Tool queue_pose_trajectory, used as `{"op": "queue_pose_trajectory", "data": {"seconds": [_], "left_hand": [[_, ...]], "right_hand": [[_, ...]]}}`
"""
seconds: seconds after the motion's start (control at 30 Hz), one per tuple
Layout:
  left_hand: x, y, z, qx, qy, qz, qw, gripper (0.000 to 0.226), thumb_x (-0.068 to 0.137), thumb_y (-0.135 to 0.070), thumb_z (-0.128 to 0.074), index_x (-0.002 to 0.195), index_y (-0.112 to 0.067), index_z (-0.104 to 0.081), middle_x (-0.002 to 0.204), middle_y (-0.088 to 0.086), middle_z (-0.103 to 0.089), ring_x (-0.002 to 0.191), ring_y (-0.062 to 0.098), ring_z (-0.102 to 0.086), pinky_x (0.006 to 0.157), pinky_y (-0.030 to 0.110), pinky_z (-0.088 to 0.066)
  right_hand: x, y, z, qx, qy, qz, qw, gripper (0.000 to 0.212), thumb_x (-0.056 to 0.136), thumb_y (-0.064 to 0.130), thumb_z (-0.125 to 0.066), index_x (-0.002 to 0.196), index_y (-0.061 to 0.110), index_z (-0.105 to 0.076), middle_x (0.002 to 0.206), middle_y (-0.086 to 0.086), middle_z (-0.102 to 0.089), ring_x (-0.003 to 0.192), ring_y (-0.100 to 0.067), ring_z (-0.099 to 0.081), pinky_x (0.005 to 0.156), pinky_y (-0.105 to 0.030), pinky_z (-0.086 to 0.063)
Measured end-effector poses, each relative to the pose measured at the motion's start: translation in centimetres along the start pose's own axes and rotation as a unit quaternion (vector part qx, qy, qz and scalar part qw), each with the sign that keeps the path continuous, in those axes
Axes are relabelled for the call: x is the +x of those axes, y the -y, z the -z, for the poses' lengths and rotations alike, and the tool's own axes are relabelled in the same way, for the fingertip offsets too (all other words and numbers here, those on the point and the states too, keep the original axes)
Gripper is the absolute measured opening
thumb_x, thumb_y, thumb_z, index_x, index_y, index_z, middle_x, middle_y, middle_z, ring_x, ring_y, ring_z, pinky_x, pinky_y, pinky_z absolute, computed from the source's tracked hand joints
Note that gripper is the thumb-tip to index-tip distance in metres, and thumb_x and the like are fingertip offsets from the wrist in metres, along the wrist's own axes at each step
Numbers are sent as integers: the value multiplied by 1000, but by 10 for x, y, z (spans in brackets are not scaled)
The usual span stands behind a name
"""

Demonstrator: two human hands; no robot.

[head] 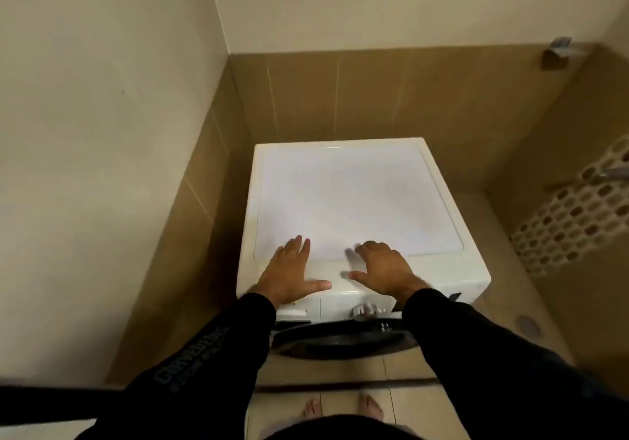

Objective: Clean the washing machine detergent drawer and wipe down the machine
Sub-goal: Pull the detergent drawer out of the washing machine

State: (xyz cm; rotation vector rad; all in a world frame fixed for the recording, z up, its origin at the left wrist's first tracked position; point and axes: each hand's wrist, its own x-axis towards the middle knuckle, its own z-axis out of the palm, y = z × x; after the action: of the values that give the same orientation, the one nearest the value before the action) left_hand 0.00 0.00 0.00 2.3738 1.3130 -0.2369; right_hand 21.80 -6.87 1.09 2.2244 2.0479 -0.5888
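Two hands: left hand [287, 272] and right hand [383, 269] spread flat, empty, on white box-shaped washing machine [360, 201] top, near its front edge.
Drawer: white detergent drawer [294, 312] below left hand, seemingly closed.
Progress: apparently nothing begun; no cloth visible.

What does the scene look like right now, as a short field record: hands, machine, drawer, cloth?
left hand: open, flat on the front edge of the washing machine top
right hand: open, fingers spread on the same top
grip: neither hand holds anything
detergent drawer: shut, below the left hand
program dial: on the front panel, untouched
door: dark round door below the panel
cloth: none visible
laundry basket: white, perforated, at right
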Motion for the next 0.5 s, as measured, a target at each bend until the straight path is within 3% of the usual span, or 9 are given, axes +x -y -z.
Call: {"op": "queue_pose_trajectory", "data": {"seconds": [0.27, 0.5], "left_hand": [[-37, -2, -49, -15, 19, -53, 998, 113, 78, -77, -52, 156, -11, -5, 164, 11, 2, 151, 25, 2, 121, 39, -2], [-64, -7, -81, -6, 19, -56, 998, 113, 76, -82, -45, 156, -12, -7, 164, 11, 3, 151, 25, 8, 121, 39, -2]], "right_hand": [[-33, 15, -41, 24, 34, -21, 999, 59, 89, 53, -56, 138, 21, -47, 141, -4, -48, 127, -27, -43, 101, -40, -42], [-57, 17, -65, 33, 18, -10, 999, 45, 89, 47, -58, 129, 27, -53, 130, -1, -56, 119, -23, -49, 95, -38, -47]]}}
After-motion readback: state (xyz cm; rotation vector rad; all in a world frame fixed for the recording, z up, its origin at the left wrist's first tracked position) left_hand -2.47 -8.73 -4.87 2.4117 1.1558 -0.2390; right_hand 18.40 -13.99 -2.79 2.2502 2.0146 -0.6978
